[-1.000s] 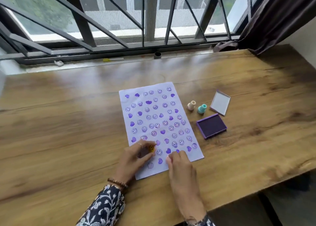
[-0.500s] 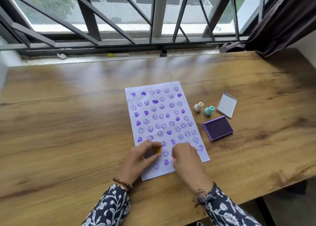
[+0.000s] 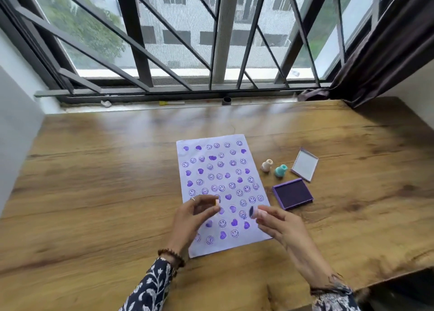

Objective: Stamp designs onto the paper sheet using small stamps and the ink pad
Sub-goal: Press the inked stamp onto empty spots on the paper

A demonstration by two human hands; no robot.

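Purple smiley faces and hearts cover most of the white paper sheet (image 3: 223, 188), which lies flat on the wooden counter (image 3: 105, 193) with its long side running away from the person. Both hands are raised over the near end of the sheet. The left hand (image 3: 190, 219) pinches a small pale object (image 3: 217, 202) between thumb and fingertips; motion blur keeps it from being identified. The right hand (image 3: 279, 226) grips a small pink stamp (image 3: 257, 213) in its fingertips, tilted sideways so that its inked purple face points left, toward the other hand. The two hands are near each other but apart.

Right of the sheet, the open purple ink pad (image 3: 292, 193) sits on the counter, and its clear lid (image 3: 304, 165) lies just beyond it. Between the lid and the sheet stand a cream stamp (image 3: 267, 165) and a teal stamp (image 3: 280, 171), close together.

Past the counter's far edge, the window sill (image 3: 141, 106) holds a few small items: a yellow-ended stick (image 3: 171, 103) and a dark cap (image 3: 226, 100). A barred window grille (image 3: 145, 52) rises behind, and a dark curtain (image 3: 385, 40) hangs at the right. The person wears floral-patterned sleeves (image 3: 152, 287) and a beaded bracelet (image 3: 171, 255) on the left wrist.
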